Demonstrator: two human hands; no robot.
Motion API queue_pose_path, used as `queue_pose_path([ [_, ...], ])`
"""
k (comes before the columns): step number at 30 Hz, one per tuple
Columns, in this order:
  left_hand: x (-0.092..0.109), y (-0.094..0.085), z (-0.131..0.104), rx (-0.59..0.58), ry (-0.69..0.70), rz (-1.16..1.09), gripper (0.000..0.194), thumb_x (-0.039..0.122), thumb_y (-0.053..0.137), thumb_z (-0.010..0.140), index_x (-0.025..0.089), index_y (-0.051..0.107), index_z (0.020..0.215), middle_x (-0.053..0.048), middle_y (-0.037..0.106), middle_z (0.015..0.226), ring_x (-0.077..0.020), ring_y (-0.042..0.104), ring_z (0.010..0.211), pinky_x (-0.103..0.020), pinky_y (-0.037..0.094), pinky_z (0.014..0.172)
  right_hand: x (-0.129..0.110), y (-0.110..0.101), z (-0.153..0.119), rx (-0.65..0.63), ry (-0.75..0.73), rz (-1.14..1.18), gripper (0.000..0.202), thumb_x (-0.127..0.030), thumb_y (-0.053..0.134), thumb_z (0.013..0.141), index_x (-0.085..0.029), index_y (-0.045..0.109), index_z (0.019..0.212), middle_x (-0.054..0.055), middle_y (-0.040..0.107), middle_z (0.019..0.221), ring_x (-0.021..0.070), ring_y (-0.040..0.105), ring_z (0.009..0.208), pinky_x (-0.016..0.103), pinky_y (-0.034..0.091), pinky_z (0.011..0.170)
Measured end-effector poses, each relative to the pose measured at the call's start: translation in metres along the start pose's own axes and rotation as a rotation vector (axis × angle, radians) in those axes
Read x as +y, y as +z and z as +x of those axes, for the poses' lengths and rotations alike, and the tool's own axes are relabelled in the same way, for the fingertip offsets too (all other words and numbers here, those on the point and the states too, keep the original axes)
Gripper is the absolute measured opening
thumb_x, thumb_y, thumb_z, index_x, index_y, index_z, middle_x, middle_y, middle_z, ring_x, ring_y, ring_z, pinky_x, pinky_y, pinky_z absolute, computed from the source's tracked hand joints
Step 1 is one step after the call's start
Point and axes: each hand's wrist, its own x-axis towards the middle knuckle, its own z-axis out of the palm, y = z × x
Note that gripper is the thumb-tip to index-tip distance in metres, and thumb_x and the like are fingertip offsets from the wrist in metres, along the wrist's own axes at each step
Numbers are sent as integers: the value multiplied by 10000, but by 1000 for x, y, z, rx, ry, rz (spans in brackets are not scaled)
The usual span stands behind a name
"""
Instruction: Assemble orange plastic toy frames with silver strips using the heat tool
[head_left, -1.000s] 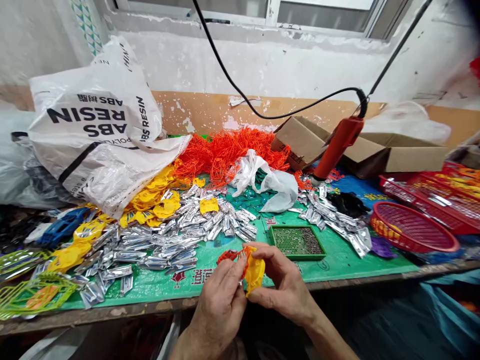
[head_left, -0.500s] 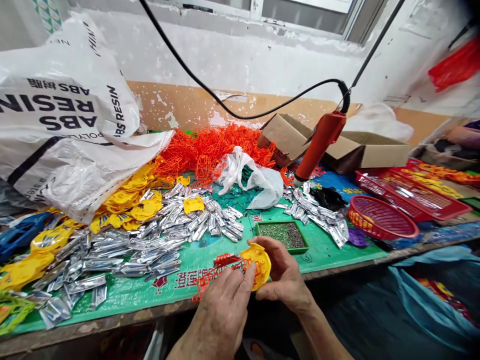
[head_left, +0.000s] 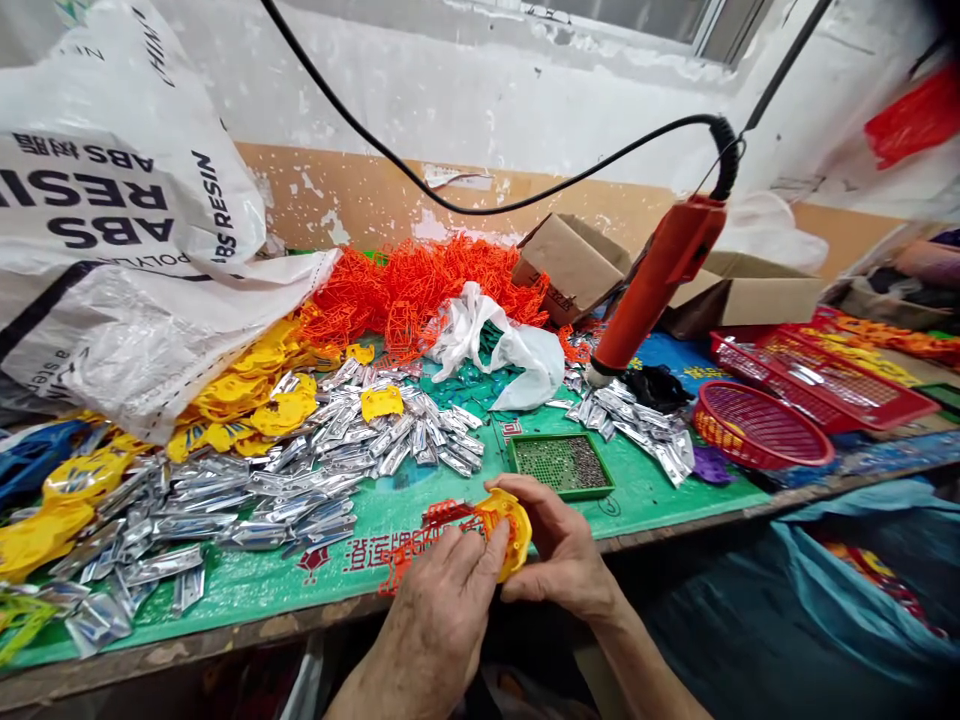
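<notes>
My right hand (head_left: 564,560) grips a yellow curved plastic piece (head_left: 517,540) by its outer edge, thumb below and fingers above. My left hand (head_left: 450,590) lies closed against the inner side of that piece, its fingertips pressing at an orange openwork plastic frame (head_left: 450,512). Part of the frame overlaps the yellow piece, and the rest sticks out to the left beyond my fingers. My left fingers hide where the two parts meet. Just behind my hands is a green tray (head_left: 561,466) of small metal screws.
Silver metal pieces (head_left: 300,490) and yellow plastic pieces (head_left: 247,385) lie heaped at left beside a white sack (head_left: 135,250). Orange frames (head_left: 420,285) are piled behind. A red electric screwdriver (head_left: 660,285) hangs from a cord at right, near red baskets (head_left: 761,425) and cardboard boxes (head_left: 574,265).
The view has shifted slightly. The hanging screwdriver has swung a little to the right. Both hands stay on the yellow piece, which is turned slightly more edge-on.
</notes>
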Motion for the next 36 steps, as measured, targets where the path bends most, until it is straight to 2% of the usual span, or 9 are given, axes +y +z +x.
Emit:
queue_pose_path([
  [7,2,-2,-1,7,-16,-59,796,0,432,798,154,197,1543,-146,679,1033,-292,641,885,-423,589,727,-1,3,2,-8,-75,-29,824,-360,933,499,-333,628,1264,61,581,1263,238,581,1144,322,475,988],
  [16,-2,-10,6,119,90,26,409,86,487,901,55,489,1309,-89,671,756,-217,603,635,-316,529,532,-6,4,5,-88,-173,-165,824,-530,825,583,-361,562,1345,65,550,1249,239,541,1160,317,449,1002],
  [21,-4,-14,8,172,167,86,339,47,479,877,25,559,1205,-71,650,683,-209,581,574,-314,494,488,-9,-4,3,-193,-217,-235,871,-532,788,653,-338,461,1437,89,500,1313,241,495,1229,349,412,1049],
  [25,-6,-21,9,124,167,24,339,11,469,831,72,588,1142,-63,653,706,-202,580,593,-297,480,501,-16,-8,3,-266,-244,-177,544,-349,778,765,-398,616,1282,53,482,1353,200,540,1168,331,449,995],
  [29,-4,-26,9,92,144,-131,363,-4,468,811,84,585,1142,-51,633,708,-181,557,616,-266,451,532,-24,-12,12,-311,-295,-224,364,-342,766,779,-297,711,1136,76,587,1230,175,605,1047,293,485,911],
  [31,-2,-28,8,59,102,-263,306,1,488,815,96,610,1080,-37,612,703,-160,531,613,-251,420,541,-27,-13,17,-352,-326,-276,311,-357,752,791,-228,726,1073,101,634,1134,178,628,996,285,501,857],
  [33,-1,-31,7,-24,-22,-432,147,34,557,801,131,630,882,-5,566,671,-134,489,597,-240,373,534,-29,-13,23,-382,-329,-293,256,-357,765,780,-182,734,964,90,671,981,165,641,889,269,504,780],
  [35,-2,-35,6,-129,-240,-623,102,78,641,752,160,588,721,24,521,648,-117,458,600,-236,345,546,-31,-10,27,-378,-228,-234,226,-354,798,746,-161,722,835,48,665,822,131,611,741,242,480,685],
  [36,-3,-37,6,-166,-366,-725,118,92,669,726,164,579,699,31,518,655,-115,459,616,-232,344,562,-31,-7,28,-358,-112,-171,243,-356,826,709,-154,706,772,25,649,760,116,583,685,232,462,645],
])
